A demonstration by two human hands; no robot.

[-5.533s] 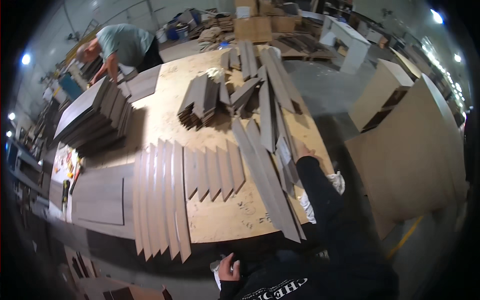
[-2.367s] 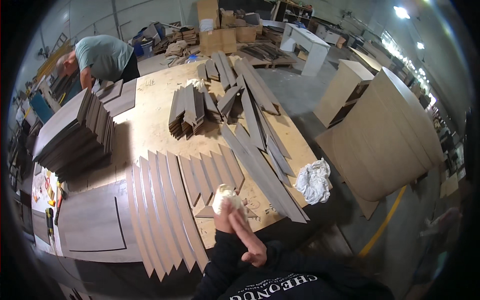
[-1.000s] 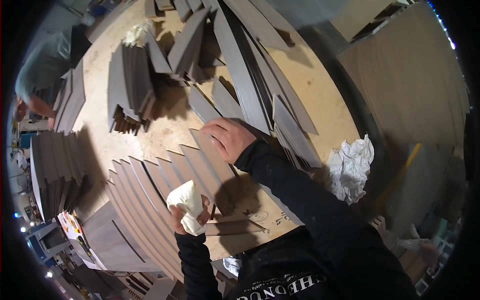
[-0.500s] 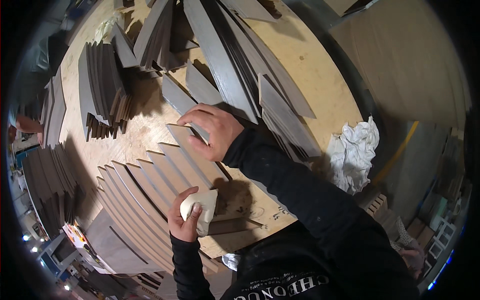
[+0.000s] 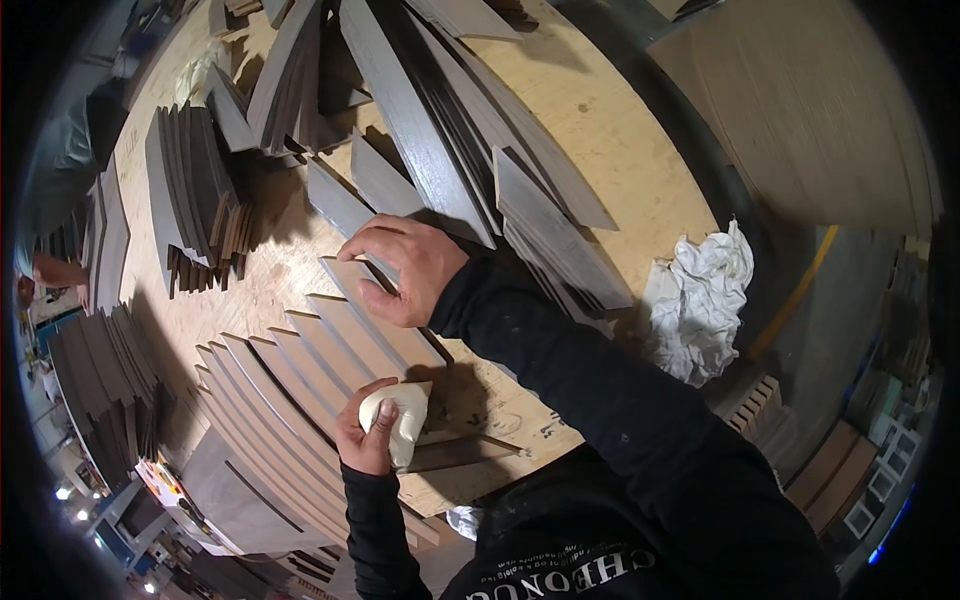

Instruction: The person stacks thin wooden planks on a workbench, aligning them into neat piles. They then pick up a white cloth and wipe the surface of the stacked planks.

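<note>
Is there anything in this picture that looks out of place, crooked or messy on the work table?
Mostly orderly: the left hand presses a pale cloth on the fanned grey panels, and the right hand rests on their tips. A crumpled white rag lies loose at the edge of the table. The long strips overlap unevenly.

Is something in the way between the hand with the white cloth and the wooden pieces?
Nothing visible. The left hand presses its white cloth straight onto a grey wooden strip, and the right hand already rests on the fanned strips.
</note>
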